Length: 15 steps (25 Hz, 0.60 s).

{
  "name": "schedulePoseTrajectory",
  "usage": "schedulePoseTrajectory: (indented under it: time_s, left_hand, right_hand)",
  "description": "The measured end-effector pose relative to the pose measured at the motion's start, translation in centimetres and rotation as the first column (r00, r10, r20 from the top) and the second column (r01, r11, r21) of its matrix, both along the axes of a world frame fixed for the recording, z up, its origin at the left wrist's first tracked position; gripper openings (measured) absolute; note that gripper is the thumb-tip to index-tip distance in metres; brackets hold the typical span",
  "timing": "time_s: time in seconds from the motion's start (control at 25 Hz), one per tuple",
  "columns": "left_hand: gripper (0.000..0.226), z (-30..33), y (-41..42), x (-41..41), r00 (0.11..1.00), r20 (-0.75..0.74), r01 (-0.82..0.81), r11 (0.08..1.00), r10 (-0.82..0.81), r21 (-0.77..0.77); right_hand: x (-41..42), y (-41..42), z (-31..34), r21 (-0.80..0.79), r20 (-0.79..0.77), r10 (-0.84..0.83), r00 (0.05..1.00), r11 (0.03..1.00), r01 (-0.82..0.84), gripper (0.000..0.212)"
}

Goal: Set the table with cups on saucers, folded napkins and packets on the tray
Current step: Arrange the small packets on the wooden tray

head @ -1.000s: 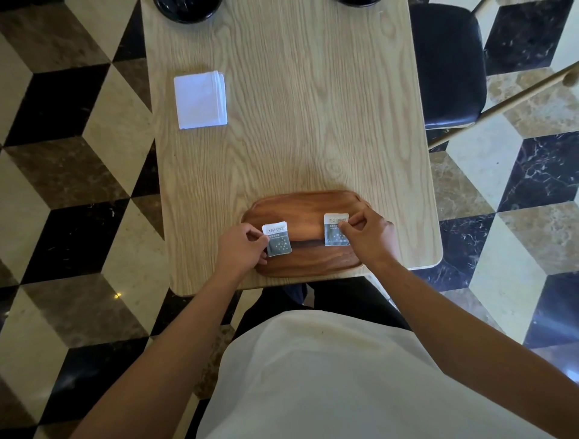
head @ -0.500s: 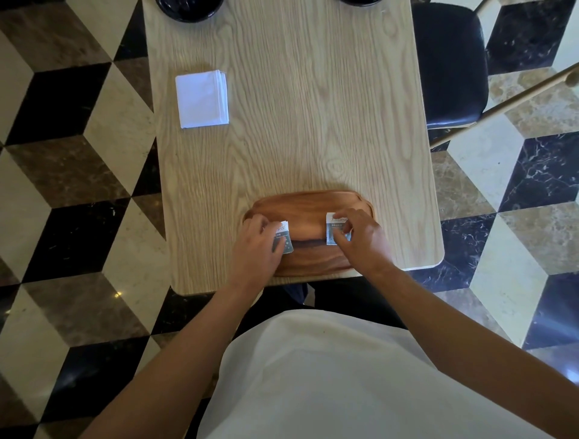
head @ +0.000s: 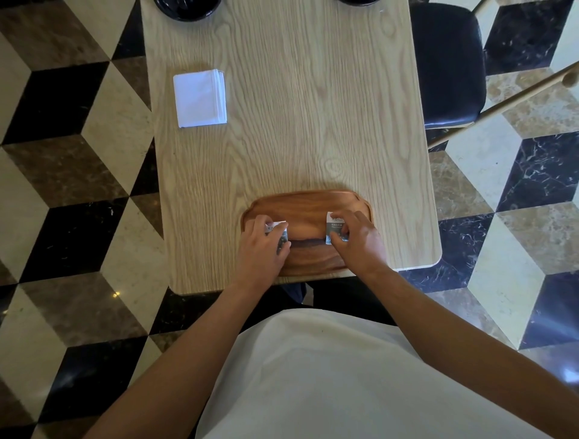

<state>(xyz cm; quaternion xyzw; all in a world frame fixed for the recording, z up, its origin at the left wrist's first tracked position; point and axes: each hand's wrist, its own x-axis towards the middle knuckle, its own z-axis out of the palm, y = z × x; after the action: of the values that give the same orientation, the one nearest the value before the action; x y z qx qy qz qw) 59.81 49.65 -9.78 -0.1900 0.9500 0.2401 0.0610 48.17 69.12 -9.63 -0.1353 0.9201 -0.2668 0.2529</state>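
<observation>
A brown wooden tray lies at the near edge of the light wood table. Two small white and grey packets lie in it. My left hand lies over the left packet, fingers pressing on it and covering most of it. My right hand holds the right packet with fingertips on its right and lower edges. A folded white napkin sits at the table's left side, apart from both hands.
Two dark round dishes, one at the far left and one at the far right, are cut off by the frame's top. A black padded chair stands to the table's right. The floor is patterned marble.
Both hands have slid forward over the packets, covering more of them. The left packet has shifted slightly left on the tray; the right one stays about where it was.
</observation>
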Motion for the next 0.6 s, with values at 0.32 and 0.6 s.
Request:
schedulePoseTrajectory:
  time_s: [0.32, 0.6]
  left_hand:
    - [0.052, 0.54, -0.16, 0.18, 0.998, 0.066, 0.003, 1.0, -0.001, -0.025]
    - [0.055, 0.96, -0.13, -0.19, 0.993, 0.117, 0.014, 0.999, -0.011, -0.031]
  right_hand:
    - [-0.03, -0.28, 0.66, 0.034, -0.059, 0.04, 0.997, 0.999, -0.038, 0.046]
    - [-0.18, -0.47, 0.13, 0.024, -0.033, -0.02, 0.999, 1.0, 0.02, 0.039]
